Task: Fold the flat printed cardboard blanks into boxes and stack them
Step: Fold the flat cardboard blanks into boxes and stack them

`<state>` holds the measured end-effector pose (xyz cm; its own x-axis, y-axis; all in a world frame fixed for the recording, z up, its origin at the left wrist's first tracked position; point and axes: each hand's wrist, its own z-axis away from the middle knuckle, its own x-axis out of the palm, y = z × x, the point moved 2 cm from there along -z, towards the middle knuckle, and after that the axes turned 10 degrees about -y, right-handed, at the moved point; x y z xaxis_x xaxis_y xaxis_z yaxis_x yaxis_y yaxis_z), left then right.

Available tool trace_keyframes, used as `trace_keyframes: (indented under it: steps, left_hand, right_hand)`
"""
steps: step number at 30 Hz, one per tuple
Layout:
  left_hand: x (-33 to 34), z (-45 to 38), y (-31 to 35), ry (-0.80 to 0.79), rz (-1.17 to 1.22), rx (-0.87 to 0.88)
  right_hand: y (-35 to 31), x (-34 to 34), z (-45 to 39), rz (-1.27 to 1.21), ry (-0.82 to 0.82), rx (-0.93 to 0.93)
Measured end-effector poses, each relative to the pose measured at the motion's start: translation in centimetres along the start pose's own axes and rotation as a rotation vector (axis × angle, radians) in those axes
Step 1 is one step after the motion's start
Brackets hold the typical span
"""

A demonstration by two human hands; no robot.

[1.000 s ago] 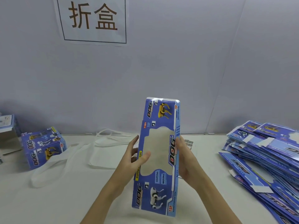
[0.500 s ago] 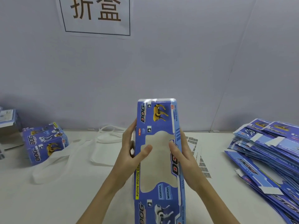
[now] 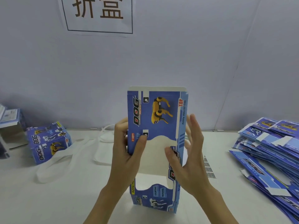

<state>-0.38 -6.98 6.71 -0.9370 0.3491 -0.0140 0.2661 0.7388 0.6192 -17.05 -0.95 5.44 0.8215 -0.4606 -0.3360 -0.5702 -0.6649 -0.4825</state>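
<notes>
A flat blue cardboard blank [image 3: 159, 113] printed with "DOG" and a yellow robot dog stands upright in front of me, its cut-out window in the middle. My left hand [image 3: 127, 152] grips its left edge, thumb on the front face. My right hand [image 3: 189, 156] holds the right edge with its thumb on the front and fingers spread behind. A folded blue box [image 3: 48, 141] sits at the left on the white table [image 3: 64, 199]. A fanned pile of flat blanks [image 3: 271, 152] lies at the right.
White plastic strapping or bag material [image 3: 68, 157] lies between the folded box and my hands. Barcode stickers [image 3: 208, 168] lie on the table behind my right hand. A paper sign [image 3: 98, 13] hangs on the grey wall. Another box or stack [image 3: 11, 125] sits at far left.
The blank has been raised and brought closer to me. My right hand's fingers have spread open behind the right edge, and my left thumb has shifted up the front face.
</notes>
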Motion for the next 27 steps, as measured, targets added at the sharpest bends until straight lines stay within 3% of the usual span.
trace_keyframes:
  steps: [4, 7, 14, 17, 19, 23, 27]
  left_hand:
    - [0.1, 0.3, 0.5, 0.002, -0.041, 0.06]
    - [0.7, 0.9, 0.7, -0.027, -0.003, 0.047]
    - [0.8, 1.1, 1.3, 0.035, -0.084, 0.018]
    - [0.5, 0.9, 1.3, 0.09, -0.302, 0.125]
    - [0.4, 1.0, 1.1, 0.106, -0.572, 0.245]
    - [1.4, 1.5, 0.1, -0.007, -0.975, 0.394]
    - [3.2, 2.9, -0.6, -0.303, -0.825, 0.357]
  right_hand:
    - [-0.5, -0.6, -0.5, 0.246, 0.025, -0.156]
    - [-1.0, -0.6, -0.4, 0.183, -0.013, -0.155]
    - [-1.3, -0.6, -0.3, 0.176, 0.032, -0.043]
    - [-1.8, 0.2, -0.3, 0.185, 0.016, 0.024]
    - [-2.1, 1.0, 0.2, 0.066, -0.048, 0.097]
    - [-2.3, 1.7, 0.6, -0.479, -0.147, 0.352]
    - [-1.2, 0.8, 0.1, -0.533, -0.017, 0.443]
